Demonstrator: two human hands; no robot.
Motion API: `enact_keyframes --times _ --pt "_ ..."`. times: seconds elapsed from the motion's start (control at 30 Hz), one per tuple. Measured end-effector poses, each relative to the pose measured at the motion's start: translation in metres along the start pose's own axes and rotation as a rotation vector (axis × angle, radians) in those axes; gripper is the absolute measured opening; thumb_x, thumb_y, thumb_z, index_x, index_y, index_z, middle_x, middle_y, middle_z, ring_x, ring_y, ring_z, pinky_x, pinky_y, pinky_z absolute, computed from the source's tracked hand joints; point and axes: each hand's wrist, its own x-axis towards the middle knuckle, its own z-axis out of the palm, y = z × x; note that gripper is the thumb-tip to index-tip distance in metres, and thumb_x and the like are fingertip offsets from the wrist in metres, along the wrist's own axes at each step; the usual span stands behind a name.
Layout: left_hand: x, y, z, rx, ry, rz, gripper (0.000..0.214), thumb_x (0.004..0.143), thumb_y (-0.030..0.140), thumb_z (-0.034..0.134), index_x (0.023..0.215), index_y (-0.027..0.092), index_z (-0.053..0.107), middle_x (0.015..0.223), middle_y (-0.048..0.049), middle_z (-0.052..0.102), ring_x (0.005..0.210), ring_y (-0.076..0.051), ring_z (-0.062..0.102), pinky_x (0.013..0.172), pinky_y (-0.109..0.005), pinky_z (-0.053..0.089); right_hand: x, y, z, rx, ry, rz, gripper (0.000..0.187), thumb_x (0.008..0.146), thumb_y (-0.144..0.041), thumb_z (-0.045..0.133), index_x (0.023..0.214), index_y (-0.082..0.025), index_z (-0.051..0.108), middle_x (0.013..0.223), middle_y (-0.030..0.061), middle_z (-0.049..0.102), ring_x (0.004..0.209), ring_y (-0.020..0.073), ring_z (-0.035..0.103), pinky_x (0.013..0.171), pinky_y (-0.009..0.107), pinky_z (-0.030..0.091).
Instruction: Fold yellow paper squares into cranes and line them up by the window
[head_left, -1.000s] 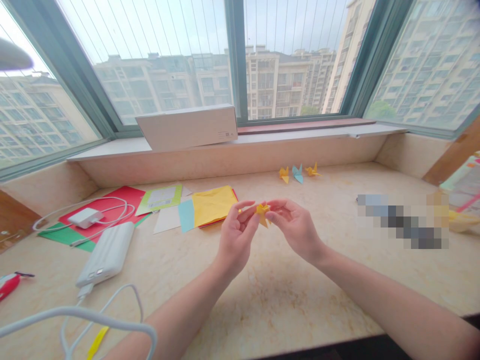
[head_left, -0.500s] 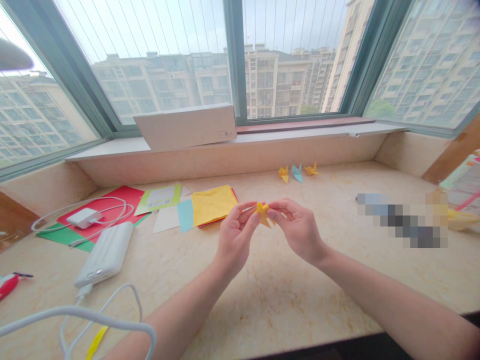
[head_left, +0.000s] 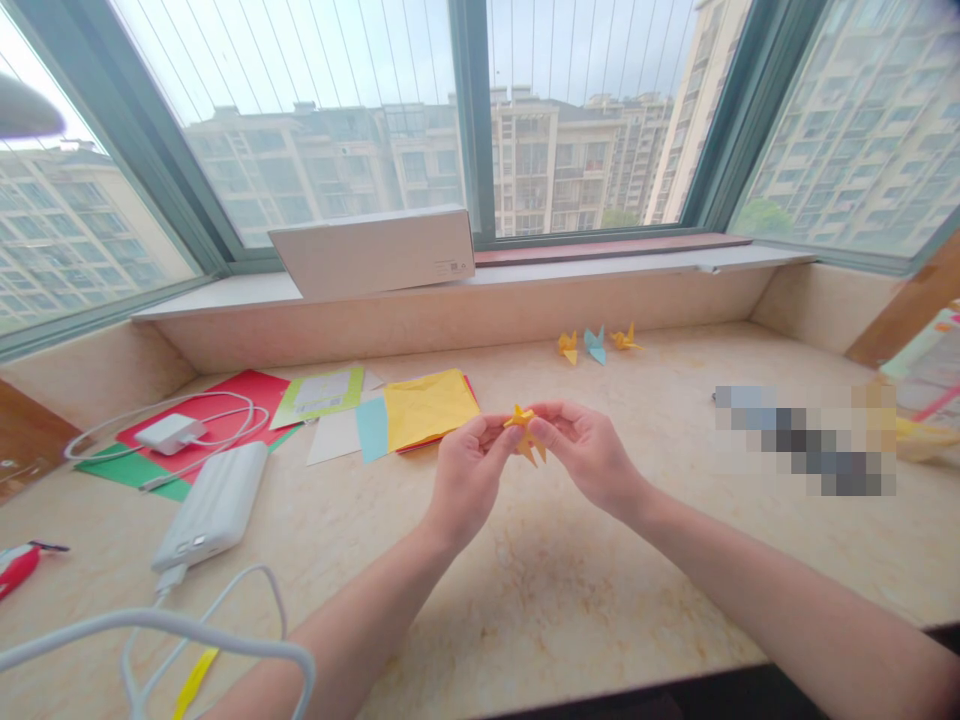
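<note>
A small piece of folded yellow paper point(head_left: 520, 417), with pointed tips above and below, is held above the counter between my two hands. My left hand point(head_left: 469, 470) pinches its left side with thumb and fingers. From the right, my right hand point(head_left: 589, 455) grips the other side, thumb in front. Fingers cover much of the paper's middle. Beyond the hands, near the back wall, stand a yellow paper crane point(head_left: 568, 346), a blue paper crane point(head_left: 595, 345) and another yellow crane point(head_left: 625, 338).
Left of my hands lies a stack of yellow paper point(head_left: 431, 408), with blue and white sheets beside it. A white power bank point(head_left: 214, 505), a charger point(head_left: 170, 433) and a looping white cable point(head_left: 172, 625) occupy the left. A white box point(head_left: 375, 252) rests on the sill.
The yellow paper has tipped slightly between my fingers, and its lower points show more. Both hands have shifted a little and still grip it.
</note>
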Motion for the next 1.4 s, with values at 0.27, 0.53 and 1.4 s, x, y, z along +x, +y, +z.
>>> enact_keyframes --times 0.27,0.53,1.4 --pt "-0.001 -0.004 0.000 0.029 -0.049 -0.028 0.026 0.083 0.035 0.071 0.095 0.012 0.069 0.080 -0.0076 0.075 0.071 -0.017 0.070 0.069 -0.029 0.057 -0.001 -0.009 -0.001 -0.124 0.030 0.005 0.035 0.083 -0.051 0.067 0.080 -0.016 0.073 0.075 0.0070 0.073 0.070 0.0194 0.066 0.068 0.034 0.052" --pt "-0.002 -0.016 -0.006 0.228 -0.178 0.219 0.040 0.097 0.023 0.048 0.137 0.024 0.052 0.099 -0.0070 0.069 0.081 -0.015 0.068 0.078 -0.032 0.058 0.007 -0.010 -0.005 0.122 0.048 0.126 0.035 0.078 -0.048 0.073 0.094 -0.016 0.071 0.080 0.0063 0.075 0.069 0.0173 0.067 0.067 0.031 0.051" --pt "-0.006 -0.001 -0.002 0.233 -0.077 0.181 0.028 0.090 0.039 0.061 0.074 0.017 0.062 0.082 -0.0050 0.069 0.078 -0.016 0.064 0.076 -0.028 0.053 -0.001 -0.009 0.001 -0.040 -0.012 -0.052 0.025 0.082 -0.042 0.072 0.092 -0.020 0.064 0.084 0.0037 0.071 0.071 0.0163 0.064 0.066 0.030 0.051"
